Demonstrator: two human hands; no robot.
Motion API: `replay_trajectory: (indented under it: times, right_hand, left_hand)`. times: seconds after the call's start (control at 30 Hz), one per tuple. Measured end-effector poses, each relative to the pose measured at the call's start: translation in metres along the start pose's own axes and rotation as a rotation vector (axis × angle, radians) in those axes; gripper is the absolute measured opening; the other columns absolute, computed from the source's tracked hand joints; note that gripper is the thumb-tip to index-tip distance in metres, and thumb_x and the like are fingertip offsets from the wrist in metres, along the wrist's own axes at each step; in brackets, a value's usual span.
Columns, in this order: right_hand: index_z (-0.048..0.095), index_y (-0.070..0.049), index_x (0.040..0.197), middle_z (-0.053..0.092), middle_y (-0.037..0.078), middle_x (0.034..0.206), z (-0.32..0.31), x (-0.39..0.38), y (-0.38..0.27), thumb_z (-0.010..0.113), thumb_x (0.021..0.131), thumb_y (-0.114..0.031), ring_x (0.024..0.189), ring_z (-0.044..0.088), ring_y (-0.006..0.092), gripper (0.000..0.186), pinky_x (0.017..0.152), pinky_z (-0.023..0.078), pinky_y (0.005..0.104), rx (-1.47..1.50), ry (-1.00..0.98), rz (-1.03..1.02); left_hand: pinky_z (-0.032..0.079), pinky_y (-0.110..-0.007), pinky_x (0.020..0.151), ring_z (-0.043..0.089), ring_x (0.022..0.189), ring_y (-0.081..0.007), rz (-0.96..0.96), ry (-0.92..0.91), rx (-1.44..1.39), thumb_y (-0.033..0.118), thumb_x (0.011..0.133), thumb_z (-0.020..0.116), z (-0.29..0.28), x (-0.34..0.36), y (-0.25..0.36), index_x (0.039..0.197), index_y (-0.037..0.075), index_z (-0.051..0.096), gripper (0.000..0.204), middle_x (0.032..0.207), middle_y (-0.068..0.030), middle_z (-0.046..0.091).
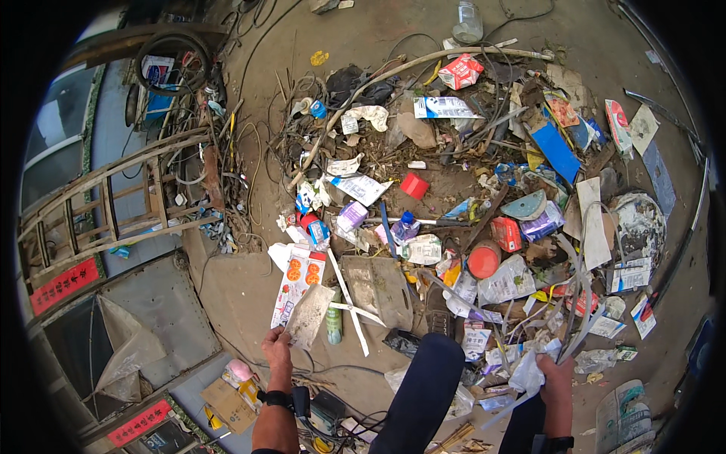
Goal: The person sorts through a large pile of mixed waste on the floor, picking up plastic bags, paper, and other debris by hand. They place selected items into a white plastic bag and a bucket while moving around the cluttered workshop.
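My left hand point(277, 346) grips a dirty beige sheet point(308, 321), held against a white board with orange fruit pictures point(299, 276); whether it holds both is unclear. Beside these lie crossed white strips point(341, 306) and a green can point(333, 325). My right hand point(556, 378) is closed on crumpled white plastic point(527, 372), from which pale strips run up toward the pile. Near it are cartons point(475, 340), clear plastic and grey strands. A red round lid point(482, 262) sits in the pile above my knee point(431, 356).
A wide heap of rubbish point(423, 174) covers the ground, with a long bent pole point(355, 91) and a glass jar point(467, 23) at the top. At left are a wooden ladder point(113, 204), a tyre point(172, 44) and a metal panel point(162, 333). A sandal point(622, 416) is at lower right.
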State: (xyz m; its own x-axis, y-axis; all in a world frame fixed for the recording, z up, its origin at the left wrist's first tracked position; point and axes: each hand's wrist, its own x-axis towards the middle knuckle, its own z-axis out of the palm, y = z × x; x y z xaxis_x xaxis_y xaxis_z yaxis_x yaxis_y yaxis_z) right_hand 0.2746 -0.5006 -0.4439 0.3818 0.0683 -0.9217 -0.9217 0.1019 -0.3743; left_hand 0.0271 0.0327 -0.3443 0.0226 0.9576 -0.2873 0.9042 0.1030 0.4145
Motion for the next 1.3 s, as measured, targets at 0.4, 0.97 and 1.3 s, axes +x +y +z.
replay_trajectory:
  times: [0.4,0.97,1.3]
  right_hand:
    - [0.053,-0.002,0.112,0.057,0.002,0.093,-0.002,0.0,0.003,0.071,0.073,-0.007,0.077,0.058,0.0117,0.043,0.071,0.05,0.0292,-0.035,0.016,0.001]
    - [0.062,0.0,0.112,0.064,0.002,0.096,0.003,-0.006,-0.013,0.071,0.075,-0.003,0.08,0.059,0.011,0.039,0.074,0.05,0.0285,-0.015,-0.024,-0.005]
    - [0.066,-0.001,0.092,0.063,0.0,0.081,-0.005,-0.007,-0.014,0.075,0.077,-0.011,0.072,0.057,0.0087,0.02,0.066,0.048,0.0276,-0.055,-0.021,-0.008]
  left_hand:
    - [0.053,-0.031,0.069,0.067,0.072,-0.0169,0.156,0.057,0.365,0.01,0.078,0.065,-0.011,0.02,-0.031,0.099,0.001,0.073,0.024,0.08,-0.0102,0.072]
    - [0.052,-0.036,0.074,0.067,0.075,-0.0258,0.377,0.025,0.521,0.001,0.069,0.052,-0.012,0.028,-0.012,0.089,0.001,0.071,0.027,0.08,-0.0168,0.07]
    - [0.048,-0.043,0.091,0.062,0.101,-0.0392,0.147,0.126,0.957,0.002,0.07,0.059,-0.011,0.058,-0.014,0.107,0.004,0.064,0.037,0.105,-0.0235,0.065]
